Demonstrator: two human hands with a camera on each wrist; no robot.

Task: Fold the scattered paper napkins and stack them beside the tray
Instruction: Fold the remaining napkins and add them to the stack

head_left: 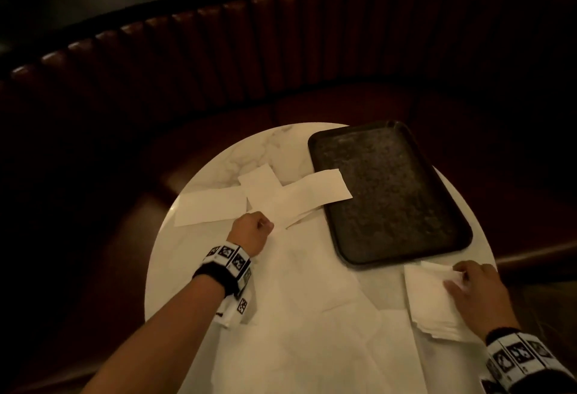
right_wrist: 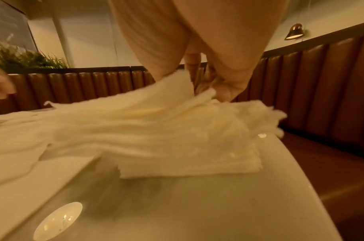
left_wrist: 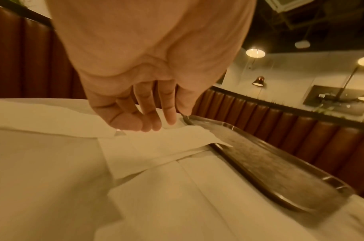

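A dark tray point(head_left: 390, 206) point(left_wrist: 259, 163) lies on the far right of a round white marble table point(head_left: 218, 156). Several folded napkin strips point(head_left: 296, 197) point(left_wrist: 156, 146) lie crossed at its left edge, one overlapping the rim. My left hand point(head_left: 256, 228) point(left_wrist: 177, 117) hangs over them with fingers loosely curled, tips touching the paper and thumb apart. In front of the tray sits a stack of folded napkins point(head_left: 431, 306) point(right_wrist: 177, 146). My right hand point(head_left: 456, 275) point(right_wrist: 208, 84) pinches the lifted far corner of the top napkin point(head_left: 443, 269).
Large unfolded napkins point(head_left: 312, 331) point(left_wrist: 177, 195) cover the near half of the table. A curved brown leather booth bench point(head_left: 281, 50) wraps round the far side. The table's edge point(right_wrist: 321, 187) drops off just right of the stack.
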